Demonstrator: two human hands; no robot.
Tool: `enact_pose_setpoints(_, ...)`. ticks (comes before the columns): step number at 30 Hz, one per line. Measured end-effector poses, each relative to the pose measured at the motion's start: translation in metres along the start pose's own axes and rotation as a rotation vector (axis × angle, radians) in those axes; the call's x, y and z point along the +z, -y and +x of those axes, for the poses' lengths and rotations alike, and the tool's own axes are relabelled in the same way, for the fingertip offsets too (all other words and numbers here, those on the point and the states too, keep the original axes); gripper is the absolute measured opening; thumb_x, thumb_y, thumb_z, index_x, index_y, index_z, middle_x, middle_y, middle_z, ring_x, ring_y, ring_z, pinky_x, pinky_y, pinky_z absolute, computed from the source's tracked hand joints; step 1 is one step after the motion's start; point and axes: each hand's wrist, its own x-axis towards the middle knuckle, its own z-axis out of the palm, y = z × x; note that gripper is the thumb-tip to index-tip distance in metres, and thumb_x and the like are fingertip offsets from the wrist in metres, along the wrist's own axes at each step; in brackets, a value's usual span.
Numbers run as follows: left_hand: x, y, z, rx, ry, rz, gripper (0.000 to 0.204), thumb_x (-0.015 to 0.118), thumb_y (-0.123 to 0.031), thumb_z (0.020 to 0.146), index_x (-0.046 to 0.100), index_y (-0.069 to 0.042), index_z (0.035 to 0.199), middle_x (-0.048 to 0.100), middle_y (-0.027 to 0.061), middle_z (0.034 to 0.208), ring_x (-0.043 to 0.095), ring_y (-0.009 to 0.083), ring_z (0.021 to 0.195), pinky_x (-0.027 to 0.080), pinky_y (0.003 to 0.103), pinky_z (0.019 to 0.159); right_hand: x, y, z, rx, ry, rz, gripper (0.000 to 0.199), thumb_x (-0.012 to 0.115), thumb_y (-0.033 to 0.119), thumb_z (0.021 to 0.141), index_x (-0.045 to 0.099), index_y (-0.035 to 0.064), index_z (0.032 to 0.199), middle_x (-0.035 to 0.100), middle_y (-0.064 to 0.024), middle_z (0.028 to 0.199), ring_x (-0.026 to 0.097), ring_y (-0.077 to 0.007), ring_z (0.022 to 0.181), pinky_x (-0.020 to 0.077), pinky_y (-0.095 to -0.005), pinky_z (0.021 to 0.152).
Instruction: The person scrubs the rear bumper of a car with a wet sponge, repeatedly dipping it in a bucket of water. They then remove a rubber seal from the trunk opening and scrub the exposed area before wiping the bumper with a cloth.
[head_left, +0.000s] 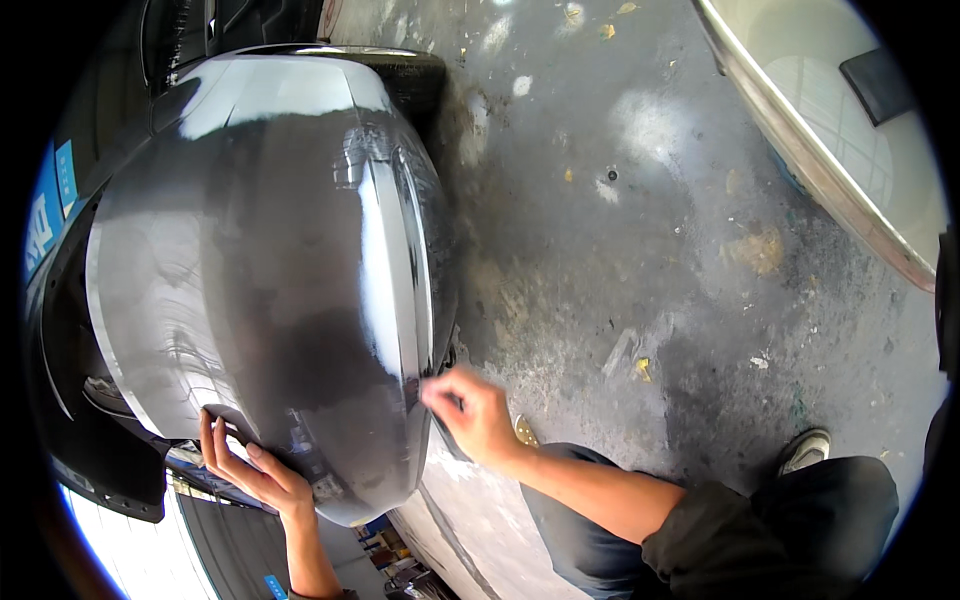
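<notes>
A dark grey car body panel (270, 290), probably a door or fender, fills the left half, with whitish patches (270, 90) at its far end and a pale strip (385, 270) along its right side. My left hand (255, 475) rests at the panel's near left edge, fingers stretched out and fingertips on the surface. At the near right edge of the panel is my right hand (475, 415), its fingers closed in a pinch close to a crease line. The fingertips are slightly blurred, and whatever they may hold is hidden.
A car tyre (410, 80) shows beyond the panel. Stained grey concrete floor (620, 250) with a few yellow leaves lies to the right. At the upper right is a pale curved car panel (800, 120) with a dark flat object (878, 85) on it. My shoe (805, 450) is at lower right.
</notes>
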Motion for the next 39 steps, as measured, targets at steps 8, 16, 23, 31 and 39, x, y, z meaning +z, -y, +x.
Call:
enact_pose_setpoints(8, 0.059, -0.145, 0.086, 0.595, 0.568, 0.032, 0.053, 0.062, -0.023, 0.087, 0.054, 0.0, 0.134, 0.049, 0.0133, 0.145, 0.041, 0.0275, 0.138, 0.026, 0.048, 0.117, -0.036, -0.023, -0.001, 0.643, -0.137, 0.106, 0.022, 0.059, 0.019, 0.099, 0.05, 0.0024, 0.11, 0.063, -0.0079, 0.083, 0.065, -0.0142, 0.065, 0.0493, -0.0288, 0.056)
enact_pose_setpoints(16, 0.145, -0.177, 0.11, 0.624, 0.512, 0.571, 0.067, 0.049, -0.047, 0.096, 0.048, 0.003, 0.14, 0.048, 0.0189, 0.145, 0.033, 0.0289, 0.142, 0.015, 0.047, 0.121, -0.037, 0.007, 0.005, 0.613, -0.252, 0.38, 0.043, 0.076, 0.011, 0.083, 0.045, 0.002, 0.112, 0.061, -0.0073, 0.082, 0.058, -0.0117, 0.059, 0.0474, -0.0273, 0.051)
enact_pose_setpoints(23, 0.092, -0.167, 0.035, 0.743, 0.652, 0.498, 0.076, 0.05, -0.049, 0.093, 0.042, 0.006, 0.143, 0.034, 0.0229, 0.154, 0.021, 0.0341, 0.148, 0.01, 0.048, 0.123, -0.057, 0.003, 0.025, 0.65, -0.534, 0.457, 0.041, 0.069, 0.011, 0.084, 0.047, 0.0025, 0.117, 0.059, -0.0076, 0.086, 0.057, -0.0128, 0.059, 0.0477, -0.0286, 0.052)
enact_pose_setpoints(31, 0.051, -0.132, -0.045, 0.769, 0.745, 0.419, 0.074, 0.056, -0.047, 0.09, 0.047, 0.007, 0.14, 0.036, 0.0206, 0.154, 0.022, 0.0304, 0.149, 0.012, 0.049, 0.122, -0.052, 0.0, 0.018, 0.669, -0.539, 0.594, 0.032, 0.062, 0.014, 0.087, 0.048, 0.0023, 0.112, 0.056, -0.0059, 0.081, 0.055, -0.014, 0.061, 0.0478, -0.0288, 0.056)
enact_pose_setpoints(39, 0.033, -0.115, -0.095, 0.385, 0.765, -0.227, 0.048, 0.058, -0.032, 0.092, 0.062, 0.005, 0.123, 0.064, 0.0195, 0.121, 0.053, 0.0309, 0.124, 0.027, 0.05, 0.115, -0.03, 0.001, -0.003, 0.592, -0.303, 0.596, 0.042, 0.055, 0.015, 0.089, 0.045, 0.0016, 0.128, 0.058, -0.0076, 0.088, 0.058, -0.0166, 0.075, 0.0499, -0.0312, 0.073)
